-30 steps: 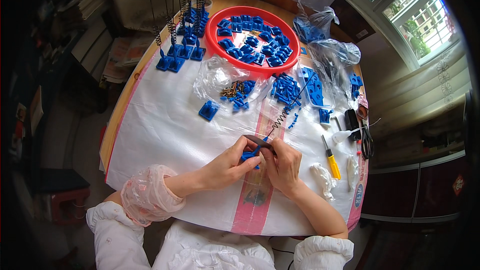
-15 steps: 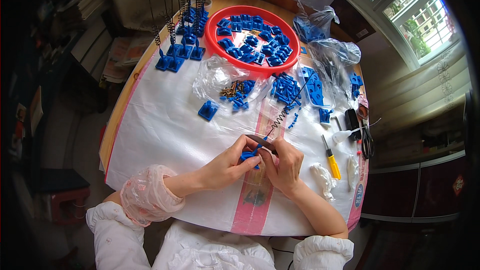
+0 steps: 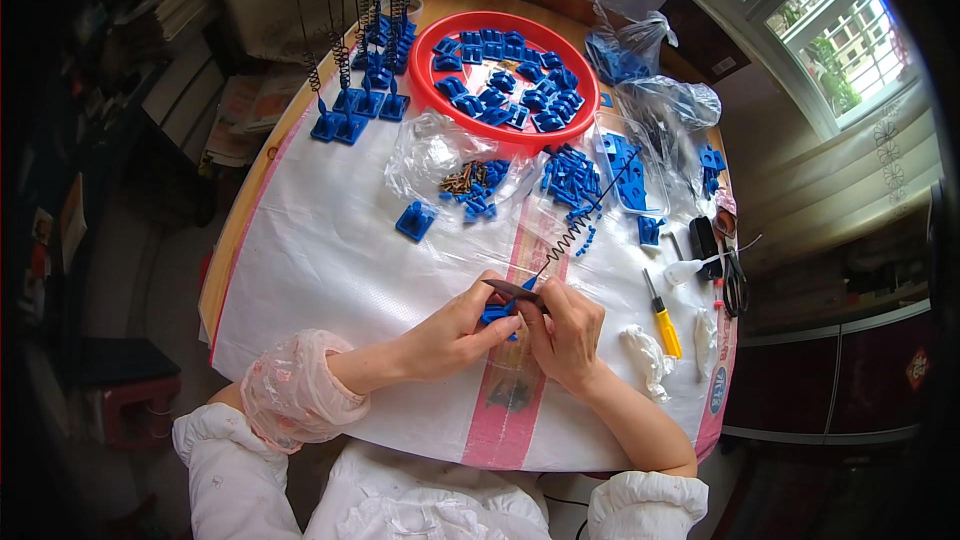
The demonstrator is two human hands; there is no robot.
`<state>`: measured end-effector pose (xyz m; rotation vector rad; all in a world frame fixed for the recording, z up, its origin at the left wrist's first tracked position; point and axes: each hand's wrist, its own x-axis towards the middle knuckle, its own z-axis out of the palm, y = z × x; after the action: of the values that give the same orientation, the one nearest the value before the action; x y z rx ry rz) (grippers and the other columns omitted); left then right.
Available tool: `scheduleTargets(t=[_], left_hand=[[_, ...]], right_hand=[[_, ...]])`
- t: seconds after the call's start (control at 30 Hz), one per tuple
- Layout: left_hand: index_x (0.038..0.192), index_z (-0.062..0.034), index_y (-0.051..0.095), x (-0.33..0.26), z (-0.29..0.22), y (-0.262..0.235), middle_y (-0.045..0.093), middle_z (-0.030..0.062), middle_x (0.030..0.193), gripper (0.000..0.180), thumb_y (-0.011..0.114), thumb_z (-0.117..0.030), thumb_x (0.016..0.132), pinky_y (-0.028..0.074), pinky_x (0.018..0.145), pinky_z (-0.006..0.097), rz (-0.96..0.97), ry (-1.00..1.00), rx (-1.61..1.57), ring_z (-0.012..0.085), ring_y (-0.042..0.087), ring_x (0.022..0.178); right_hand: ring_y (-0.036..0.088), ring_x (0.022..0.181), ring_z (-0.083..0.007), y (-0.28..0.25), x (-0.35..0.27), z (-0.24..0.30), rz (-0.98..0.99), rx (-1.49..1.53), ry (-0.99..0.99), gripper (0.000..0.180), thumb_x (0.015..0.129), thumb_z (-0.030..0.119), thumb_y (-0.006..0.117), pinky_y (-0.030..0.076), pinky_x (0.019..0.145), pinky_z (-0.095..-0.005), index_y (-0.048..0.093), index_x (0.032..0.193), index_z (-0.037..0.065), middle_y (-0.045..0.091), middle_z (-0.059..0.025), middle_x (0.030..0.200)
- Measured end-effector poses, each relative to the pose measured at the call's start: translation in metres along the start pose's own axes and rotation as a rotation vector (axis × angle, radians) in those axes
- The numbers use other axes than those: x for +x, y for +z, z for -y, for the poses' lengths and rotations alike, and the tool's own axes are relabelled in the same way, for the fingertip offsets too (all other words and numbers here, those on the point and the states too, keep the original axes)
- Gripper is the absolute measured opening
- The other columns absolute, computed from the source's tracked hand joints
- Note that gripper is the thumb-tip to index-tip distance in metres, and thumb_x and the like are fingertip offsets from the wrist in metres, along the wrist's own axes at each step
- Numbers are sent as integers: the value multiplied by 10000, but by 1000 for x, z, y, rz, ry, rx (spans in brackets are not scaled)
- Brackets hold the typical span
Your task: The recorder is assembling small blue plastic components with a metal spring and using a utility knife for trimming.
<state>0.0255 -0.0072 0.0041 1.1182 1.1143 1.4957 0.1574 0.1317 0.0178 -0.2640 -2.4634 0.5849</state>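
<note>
Blue base in the grip

Left hand clasps it; spring juts beyond both hands. Right hand pinches a dark strip across the stem. Scraping, I'd judge; next stroke wants the base kept steady.

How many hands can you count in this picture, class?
2. The left hand is near the middle, holding a blue piece; the right hand is close beside it, on its right, holding a dark flat tool. No others seem hidden.
</note>
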Motion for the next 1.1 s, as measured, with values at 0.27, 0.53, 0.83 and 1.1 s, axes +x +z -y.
scheduleTargets(t=[0.27, 0.53, 0.83, 1.1], left_hand=[[1208, -19, 416, 1, 3, -2, 567, 69, 1104, 244, 512, -170, 1043, 485, 925, 277, -29, -114, -141, 111, 572, 1055], [1213, -25, 426, 2, -1, -4, 557, 53, 1093, 249, 519, -181, 1043, 516, 909, 280, -34, -168, -229, 99, 583, 1050], [1227, -34, 431, 0, -2, -1, 543, 50, 1117, 237, 512, -161, 1044, 479, 918, 265, -22, -142, -169, 102, 560, 1060], [1228, -15, 432, -1, -6, 0, 541, 74, 1142, 253, 522, -145, 1030, 459, 956, 291, -7, -110, -88, 123, 532, 1095]], right_hand=[[581, 556, -287, -2, -2, -3, -61, 38, 15, 216, 830, 150, 745, 403, 481, -381, 556, 813, 46, 575, -101, 684], [590, 569, -288, 1, -2, -3, -65, 52, 55, 230, 824, 156, 758, 412, 489, -385, 559, 827, 41, 569, -104, 688], [595, 582, -295, 3, -2, -5, -41, 11, 22, 236, 817, 167, 756, 415, 499, -391, 562, 854, 39, 576, -104, 709], [590, 592, -301, -1, -1, -2, -10, -24, 11, 234, 819, 178, 745, 411, 500, -396, 567, 872, 36, 573, -101, 725]])
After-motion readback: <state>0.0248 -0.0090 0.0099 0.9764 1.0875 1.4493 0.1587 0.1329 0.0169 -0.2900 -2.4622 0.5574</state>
